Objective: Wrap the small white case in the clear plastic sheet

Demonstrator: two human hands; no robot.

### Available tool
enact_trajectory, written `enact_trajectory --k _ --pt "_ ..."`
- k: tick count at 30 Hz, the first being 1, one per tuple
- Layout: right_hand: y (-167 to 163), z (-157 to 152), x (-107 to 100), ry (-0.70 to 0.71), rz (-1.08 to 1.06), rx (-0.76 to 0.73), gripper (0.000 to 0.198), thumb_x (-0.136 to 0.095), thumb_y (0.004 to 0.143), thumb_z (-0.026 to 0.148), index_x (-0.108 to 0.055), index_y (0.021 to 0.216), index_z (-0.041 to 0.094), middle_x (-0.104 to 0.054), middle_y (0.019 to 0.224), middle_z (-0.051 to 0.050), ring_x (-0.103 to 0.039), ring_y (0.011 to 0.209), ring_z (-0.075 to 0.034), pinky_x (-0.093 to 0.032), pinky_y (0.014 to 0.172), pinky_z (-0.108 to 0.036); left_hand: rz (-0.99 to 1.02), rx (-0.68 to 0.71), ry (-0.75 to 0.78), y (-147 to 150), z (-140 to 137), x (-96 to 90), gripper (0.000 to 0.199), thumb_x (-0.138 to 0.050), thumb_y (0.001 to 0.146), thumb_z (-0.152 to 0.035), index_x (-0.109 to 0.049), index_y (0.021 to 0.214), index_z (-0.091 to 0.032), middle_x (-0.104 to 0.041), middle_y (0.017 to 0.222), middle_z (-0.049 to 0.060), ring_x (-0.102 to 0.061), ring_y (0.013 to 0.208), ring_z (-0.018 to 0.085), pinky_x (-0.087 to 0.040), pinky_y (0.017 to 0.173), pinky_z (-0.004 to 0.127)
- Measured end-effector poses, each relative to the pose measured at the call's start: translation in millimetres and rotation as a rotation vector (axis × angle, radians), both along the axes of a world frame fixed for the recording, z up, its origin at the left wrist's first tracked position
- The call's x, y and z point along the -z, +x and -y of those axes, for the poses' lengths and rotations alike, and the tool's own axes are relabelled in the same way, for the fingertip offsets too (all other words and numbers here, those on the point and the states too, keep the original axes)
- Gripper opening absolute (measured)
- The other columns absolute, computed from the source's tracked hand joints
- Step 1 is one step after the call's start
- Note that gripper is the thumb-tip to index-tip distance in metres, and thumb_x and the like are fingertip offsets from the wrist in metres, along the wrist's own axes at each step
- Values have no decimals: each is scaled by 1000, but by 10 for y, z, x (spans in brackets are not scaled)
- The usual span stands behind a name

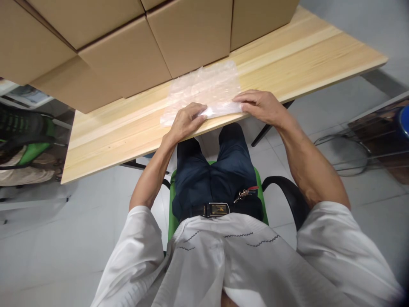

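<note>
A wrinkled, see-through plastic sheet (204, 87) lies flat near the front edge of the wooden table (297, 55). Its near side is gathered into a shiny, narrow fold along that edge. My left hand (188, 119) is closed on this fold, thumb in front and fingers bent over the plastic. At the fold's right end, my right hand (260, 104) pinches the sheet between thumb and fingers. The fingertips of both hands are partly hidden by the plastic.
Several large brown cardboard boxes (191, 36) stand behind the sheet, along the table's far side. I sit on a green chair (172, 204) with black armrests. Another chair (32, 132) is at the left, and a blue object (404, 121) is at the far right.
</note>
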State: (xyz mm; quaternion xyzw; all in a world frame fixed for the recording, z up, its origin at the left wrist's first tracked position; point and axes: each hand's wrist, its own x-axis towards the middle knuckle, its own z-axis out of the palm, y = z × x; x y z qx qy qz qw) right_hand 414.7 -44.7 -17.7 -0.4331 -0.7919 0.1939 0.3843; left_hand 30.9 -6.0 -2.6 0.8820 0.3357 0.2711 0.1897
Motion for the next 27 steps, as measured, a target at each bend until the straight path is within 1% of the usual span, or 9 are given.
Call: enact_trajectory --k 6,10,13,16,19,22,24,25,27 --pt "-98 -49 21 26 19 14 47 -73 117 64 -101 137 32 -98 146 -9 -89 146 -43 -67 136 -70 16 2 -5 4 -2 3 65 -71 123 -80 -94 151 -26 -93 163 15 -87 154 39 -67 139 66" --pt "-180 -35 69 35 -36 147 46 -68 120 69 -100 127 37 -100 128 -8 -92 132 -42 -72 126 -67 11 3 4 9 8 1 65 -70 123 -79 -95 151 -25 -93 162 15 -88 154 40 -68 139 66" --pt "-227 -5 87 31 -75 253 47 -65 120 71 -96 120 36 -99 117 -9 -92 123 -42 -74 118 -65 6 14 12 16 8 2 64 -69 124 -78 -95 150 -27 -93 162 14 -88 154 41 -68 138 66" --pt "-242 -3 81 4 -77 311 42 -66 118 68 -91 110 36 -97 111 -8 -91 116 -42 -74 114 -64 9 34 17 25 -5 4 61 -70 124 -76 -95 151 -28 -94 162 13 -88 154 41 -68 138 67" --pt "-204 -25 91 -24 -61 353 32 -70 116 62 -85 103 36 -96 107 -7 -90 116 -41 -74 113 -63 -10 17 13 33 -16 1 56 -73 122 -71 -95 151 -28 -94 161 12 -88 153 42 -68 137 69" --pt "-140 -14 122 -35 -74 462 28 -66 121 55 -80 105 35 -95 110 -9 -88 119 -40 -73 116 -63 -40 -7 10 42 -4 -13 54 -74 121 -65 -93 154 -27 -93 163 13 -87 154 43 -68 137 70" --pt "-145 42 120 26 -92 543 31 -60 124 53 -80 110 35 -95 119 -14 -86 125 -41 -70 123 -66 -64 -19 6 52 20 -30 56 -73 121 -65 -91 157 -26 -92 165 13 -85 156 43 -66 138 69" --pt "-180 88 103 86 -95 552 33 -57 125 53 -81 115 34 -95 127 -17 -86 131 -42 -68 128 -69 -76 -24 2 60 35 -40 58 -72 122 -67 -91 158 -26 -91 166 14 -84 157 44 -66 139 69" --pt "-340 209 38 196 -78 475 43 -54 127 60 -85 136 31 -92 149 -20 -82 148 -45 -61 140 -75 -87 -33 -1 82 68 -51 60 -68 124 -72 -90 157 -27 -92 164 14 -84 157 44 -65 139 69"
